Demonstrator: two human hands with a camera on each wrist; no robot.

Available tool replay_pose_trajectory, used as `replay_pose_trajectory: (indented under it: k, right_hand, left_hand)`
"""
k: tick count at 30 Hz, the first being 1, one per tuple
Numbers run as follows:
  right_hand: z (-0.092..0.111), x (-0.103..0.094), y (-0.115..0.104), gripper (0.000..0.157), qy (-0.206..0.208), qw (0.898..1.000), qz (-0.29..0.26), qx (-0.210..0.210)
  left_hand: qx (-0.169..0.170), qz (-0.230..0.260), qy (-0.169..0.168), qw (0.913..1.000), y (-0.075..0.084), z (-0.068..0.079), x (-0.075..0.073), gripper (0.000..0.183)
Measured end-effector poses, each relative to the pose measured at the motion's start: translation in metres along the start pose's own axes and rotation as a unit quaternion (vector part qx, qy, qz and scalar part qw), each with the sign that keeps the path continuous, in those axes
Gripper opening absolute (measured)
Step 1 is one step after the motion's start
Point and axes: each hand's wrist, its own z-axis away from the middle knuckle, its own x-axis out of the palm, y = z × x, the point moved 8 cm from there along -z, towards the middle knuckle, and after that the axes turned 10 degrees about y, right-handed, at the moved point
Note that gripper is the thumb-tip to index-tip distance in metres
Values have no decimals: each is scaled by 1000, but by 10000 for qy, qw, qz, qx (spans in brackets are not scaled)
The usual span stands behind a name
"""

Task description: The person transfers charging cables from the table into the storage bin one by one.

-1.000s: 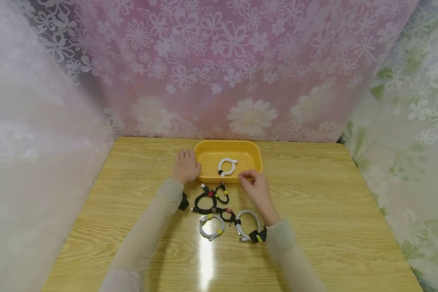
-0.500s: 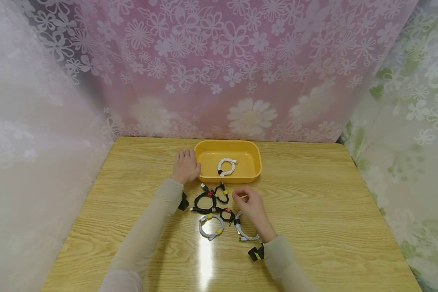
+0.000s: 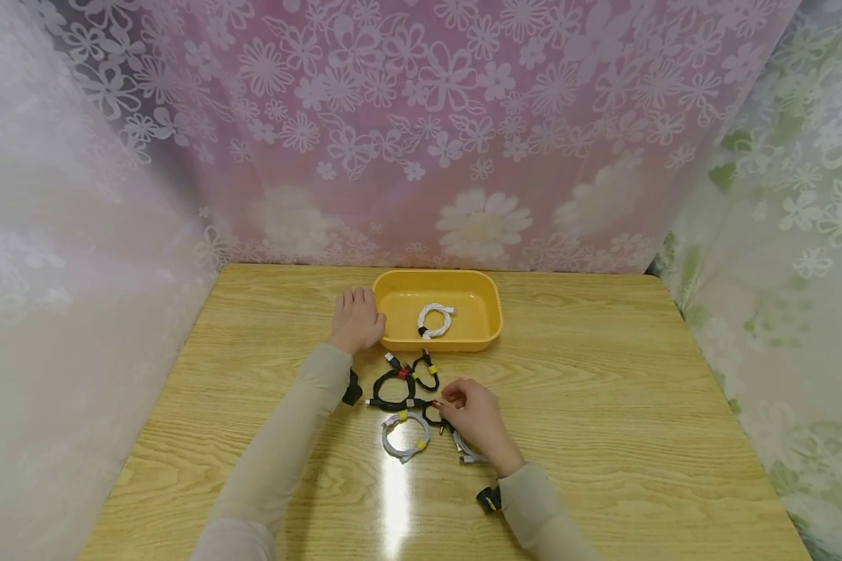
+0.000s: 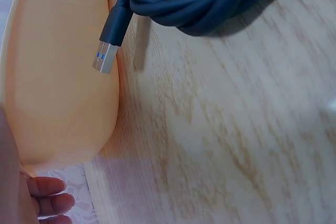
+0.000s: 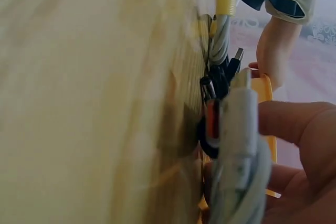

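My left hand (image 3: 358,319) grips the left end of a yellow plastic bin (image 3: 491,331), its thumb at the rim; in the left wrist view its fingertips (image 4: 55,203) show past the bin's end. Inside the bin lies a coiled white cable (image 3: 421,323) with a black tie. My right hand (image 3: 475,417) reaches over a small black cable (image 3: 426,417) with a red tie, thumb and forefinger spread apart around it. Beneath this hand a coiled grey-white cable (image 3: 468,453) is partly hidden; it looms large in the right wrist view.
A larger black USB cable (image 3: 377,396) with a red tie lies before the bin, beside a small black cable (image 3: 435,379) with yellow ties. Nearer the front is a grey cable coil (image 3: 387,444) with yellow ties. All rest on a wood-grain table (image 3: 603,389) with curtains around.
My right hand has drawn back from the bin's front rim toward the front and slightly left, down to the small black cable with the red tie. The left hand stays at the bin.
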Motion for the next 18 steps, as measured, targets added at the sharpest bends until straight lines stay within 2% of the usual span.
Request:
replay_pose_trajectory:
  k: [9, 18]
  right_hand:
    - [1, 4, -3, 10, 188, 9987, 441, -199]
    - [2, 6, -1, 6, 287, 9980, 539, -183]
  left_hand:
    - [7, -13, 88, 10000, -2, 0, 2, 30]
    - [18, -15, 35, 10000, -1, 0, 0, 27]
